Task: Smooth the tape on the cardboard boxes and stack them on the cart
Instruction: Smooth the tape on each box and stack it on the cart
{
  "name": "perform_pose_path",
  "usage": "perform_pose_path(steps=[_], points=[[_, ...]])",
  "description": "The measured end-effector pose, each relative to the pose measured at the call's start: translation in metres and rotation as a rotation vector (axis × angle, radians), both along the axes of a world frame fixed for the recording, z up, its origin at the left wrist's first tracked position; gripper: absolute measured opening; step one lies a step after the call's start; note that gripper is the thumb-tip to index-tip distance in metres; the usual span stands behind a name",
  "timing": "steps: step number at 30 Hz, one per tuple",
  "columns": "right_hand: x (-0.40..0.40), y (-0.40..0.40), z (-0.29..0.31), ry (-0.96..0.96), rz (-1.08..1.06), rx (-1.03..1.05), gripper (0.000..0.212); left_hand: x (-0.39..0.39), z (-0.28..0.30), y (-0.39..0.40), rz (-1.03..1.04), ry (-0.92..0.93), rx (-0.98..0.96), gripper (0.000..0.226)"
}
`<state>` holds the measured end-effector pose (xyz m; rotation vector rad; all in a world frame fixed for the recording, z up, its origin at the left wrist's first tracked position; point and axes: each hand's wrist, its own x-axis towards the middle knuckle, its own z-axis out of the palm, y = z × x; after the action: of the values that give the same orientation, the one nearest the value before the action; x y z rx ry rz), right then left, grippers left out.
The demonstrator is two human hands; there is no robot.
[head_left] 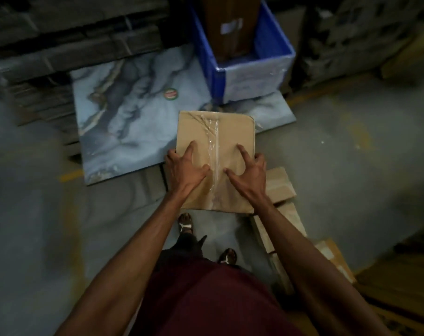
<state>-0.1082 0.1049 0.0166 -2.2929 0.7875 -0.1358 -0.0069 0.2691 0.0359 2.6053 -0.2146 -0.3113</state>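
Under my two hands sits a cardboard box (214,151), its top face turned up toward me and its far end reaching over the edge of a blue-grey marbled board (138,112) that lies flat on the floor (339,141). A strip of clear tape (213,151) runs down the middle of the box top, wrinkled at the far end. My left hand (184,169) rests on the box to the left of the tape with its fingers spread wide, thumb pointing in toward the strip and the outer fingers reaching the box's left edge. My right hand (248,169) mirrors it on the other side of the tape, fingers splayed and pressing on the cardboard, the outer ones at the right edge. Neither hand curls round anything. Just right of the box and lower down I see more brown boxes (279,190) lying on the floor. Beyond the marbled board stands a blue crate (252,69) with a tall brown carton (230,25) inside it. The edges of the view are blurred and dim.
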Motion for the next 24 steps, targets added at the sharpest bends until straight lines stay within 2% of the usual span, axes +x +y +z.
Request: perform_pose_path(steps=[7, 13, 19, 24], points=[[0.122, 0.05, -0.003, -0.004, 0.181, -0.014, 0.084, 0.096, -0.005, 0.069, 0.137, -0.018, 0.032, 0.086], [0.207, 0.075, -0.014, 0.011, 0.207, -0.012, 0.079, 0.178, -0.021, 0.095, 0.099, 0.022, 0.097, 0.089], [0.247, 0.075, -0.018, 0.061, 0.211, -0.012, 0.07, 0.231, -0.035, 0.101, -0.001, 0.048, 0.155, 0.09], [0.275, 0.049, -0.025, 0.05, 0.334, -0.296, 0.068, 0.287, -0.032, 0.087, -0.153, 0.082, 0.205, 0.091]])
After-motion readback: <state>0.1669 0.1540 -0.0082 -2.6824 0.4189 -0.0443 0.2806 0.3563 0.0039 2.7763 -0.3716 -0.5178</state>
